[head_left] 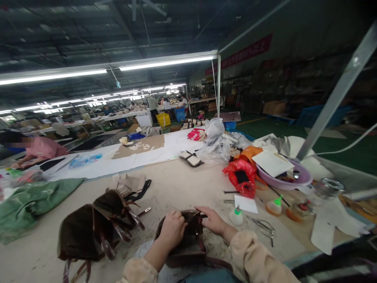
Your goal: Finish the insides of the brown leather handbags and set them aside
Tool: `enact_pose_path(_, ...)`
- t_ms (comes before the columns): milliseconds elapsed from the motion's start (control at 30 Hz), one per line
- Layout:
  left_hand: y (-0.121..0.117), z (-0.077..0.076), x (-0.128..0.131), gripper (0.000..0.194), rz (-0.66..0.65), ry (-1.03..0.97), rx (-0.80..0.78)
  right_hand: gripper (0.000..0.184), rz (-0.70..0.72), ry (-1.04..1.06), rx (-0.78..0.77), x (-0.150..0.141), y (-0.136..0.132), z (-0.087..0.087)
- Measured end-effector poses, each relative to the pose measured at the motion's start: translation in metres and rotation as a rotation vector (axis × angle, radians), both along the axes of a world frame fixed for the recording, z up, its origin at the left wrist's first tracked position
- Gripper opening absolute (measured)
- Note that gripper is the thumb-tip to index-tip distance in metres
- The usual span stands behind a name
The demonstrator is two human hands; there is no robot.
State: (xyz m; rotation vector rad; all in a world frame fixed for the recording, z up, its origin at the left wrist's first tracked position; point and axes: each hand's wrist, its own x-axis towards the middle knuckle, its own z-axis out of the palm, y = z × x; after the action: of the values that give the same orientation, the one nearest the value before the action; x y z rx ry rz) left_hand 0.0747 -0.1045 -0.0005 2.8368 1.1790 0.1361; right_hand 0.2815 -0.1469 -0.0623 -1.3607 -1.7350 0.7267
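Note:
Both my hands work on a dark brown leather bag (188, 245) that lies at the near edge of the worktable (182, 184). My left hand (173, 229) is closed in a fist-like grip on the bag's top edge. My right hand (212, 220) rests on the bag's upper right rim, fingers pressed down on it. Left of the bag lies a pile of similar dark brown bags (94, 228) with straps.
Small glue bottles (236, 215) (274, 206), scissors (263, 226), a red plastic bag (242, 177), a purple basin (282, 177) and paper pieces crowd the right. Green cloth (29, 202) lies at the left. A person in pink (38, 149) leans over the far table. A slanted metal post (338, 92) rises at right.

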Motion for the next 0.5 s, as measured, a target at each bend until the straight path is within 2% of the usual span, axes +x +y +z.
enact_pose_path(133,0.006,-0.001,-0.008,0.016,0.039,-0.104,0.07,0.046,-0.037,0.027,0.009,-0.008,0.001,0.006)
enact_pose_path(200,0.012,-0.006,-0.011,0.013,0.036,-0.139,0.023,0.046,-0.076,0.028,0.002,-0.013,0.002,0.007)
enact_pose_path(333,0.024,-0.018,-0.012,0.015,-0.016,-0.169,-0.111,0.026,-0.107,0.022,-0.01,-0.022,0.007,0.005)
enact_pose_path(500,0.034,-0.024,-0.009,0.017,-0.033,-0.178,-0.093,0.019,-0.155,0.021,-0.014,-0.026,0.013,0.005)
